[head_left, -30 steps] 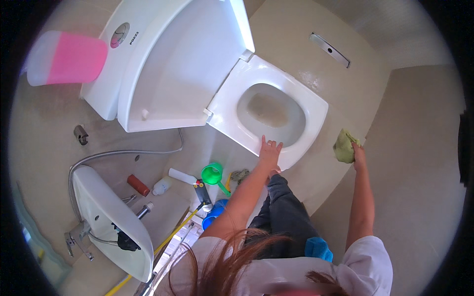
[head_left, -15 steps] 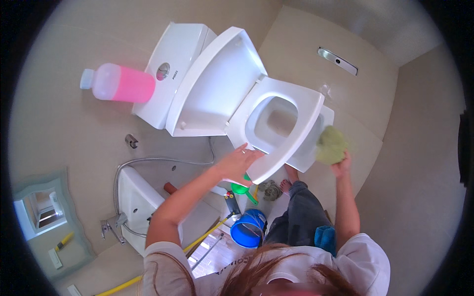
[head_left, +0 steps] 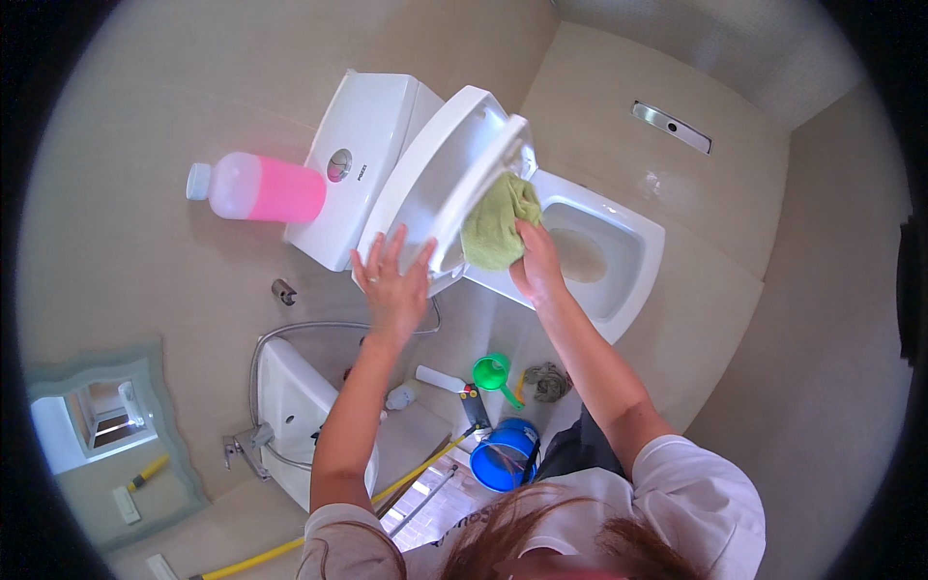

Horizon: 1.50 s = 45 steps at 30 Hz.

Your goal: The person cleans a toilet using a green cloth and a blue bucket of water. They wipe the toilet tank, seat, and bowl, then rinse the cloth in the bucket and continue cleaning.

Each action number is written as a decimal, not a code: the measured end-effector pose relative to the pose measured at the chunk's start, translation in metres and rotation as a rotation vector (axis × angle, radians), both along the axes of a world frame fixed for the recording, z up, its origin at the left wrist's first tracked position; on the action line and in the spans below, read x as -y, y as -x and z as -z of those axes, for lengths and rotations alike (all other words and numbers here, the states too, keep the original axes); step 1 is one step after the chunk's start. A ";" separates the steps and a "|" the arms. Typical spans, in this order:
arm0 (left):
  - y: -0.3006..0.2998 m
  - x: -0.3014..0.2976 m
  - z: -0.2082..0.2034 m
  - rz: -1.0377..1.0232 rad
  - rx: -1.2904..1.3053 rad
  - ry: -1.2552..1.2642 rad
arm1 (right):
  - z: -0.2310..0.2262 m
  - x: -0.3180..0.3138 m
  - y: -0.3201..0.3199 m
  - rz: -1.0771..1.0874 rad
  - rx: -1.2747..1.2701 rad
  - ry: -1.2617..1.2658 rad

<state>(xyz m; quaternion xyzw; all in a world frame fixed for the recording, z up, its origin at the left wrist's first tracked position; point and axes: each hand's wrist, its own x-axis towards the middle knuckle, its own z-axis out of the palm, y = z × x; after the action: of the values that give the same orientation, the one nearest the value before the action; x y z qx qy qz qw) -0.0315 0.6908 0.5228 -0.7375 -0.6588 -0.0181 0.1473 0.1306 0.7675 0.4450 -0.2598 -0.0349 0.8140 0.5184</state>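
The white toilet has its lid raised against the tank, and the seat tilted up nearly to the lid. Spread fingers of my left hand rest across the near edges of lid and seat. My right hand grips a crumpled green cloth against the underside of the seat. Below the cloth the toilet bowl lies uncovered, with its rim showing and brownish water or staining inside.
A bottle of pink liquid stands on the tank. At the lower left are a sink, a grey hose and a mirror. A green dipper, grey rag, blue bucket and yellow-handled pole lie on the floor side.
The seat has swung up from the bowl toward the lid. My left hand moved left with it, and my right hand brought the green cloth from beyond the bowl's front to the seat's underside.
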 end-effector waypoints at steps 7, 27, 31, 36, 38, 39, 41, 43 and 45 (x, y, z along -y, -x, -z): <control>0.055 -0.028 -0.012 -0.084 -0.018 -0.113 | 0.022 -0.013 -0.010 -0.064 -0.033 -0.024; 0.069 -0.019 0.019 -0.077 0.386 -0.205 | 0.038 0.092 0.133 -0.183 1.128 -0.974; 0.042 -0.017 0.019 -0.101 0.363 -0.213 | 0.057 0.106 0.128 -0.008 0.736 -0.499; 0.017 -0.025 0.014 -0.213 0.313 -0.278 | 0.036 0.137 0.130 -0.085 0.799 -0.450; 0.023 -0.024 0.020 -0.225 0.346 -0.282 | 0.046 0.132 0.133 -0.167 0.958 -0.516; 0.030 -0.021 0.019 -0.236 0.349 -0.283 | 0.055 0.133 0.136 -0.234 1.024 -0.533; 0.031 -0.022 0.020 -0.226 0.321 -0.268 | 0.095 0.123 0.136 -0.303 1.111 -0.528; 0.028 -0.018 0.025 -0.192 0.298 -0.273 | 0.148 0.114 0.132 -0.340 1.117 -0.485; 0.035 -0.014 0.027 -0.138 0.274 -0.333 | 0.168 0.101 0.112 -0.507 0.521 -0.053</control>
<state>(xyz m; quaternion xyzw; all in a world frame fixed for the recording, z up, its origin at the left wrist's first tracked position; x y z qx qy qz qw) -0.0660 0.7044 0.4954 -0.6470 -0.7093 -0.2166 0.1769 0.0185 0.6669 0.2774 -0.4281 -0.2501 0.8218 0.2805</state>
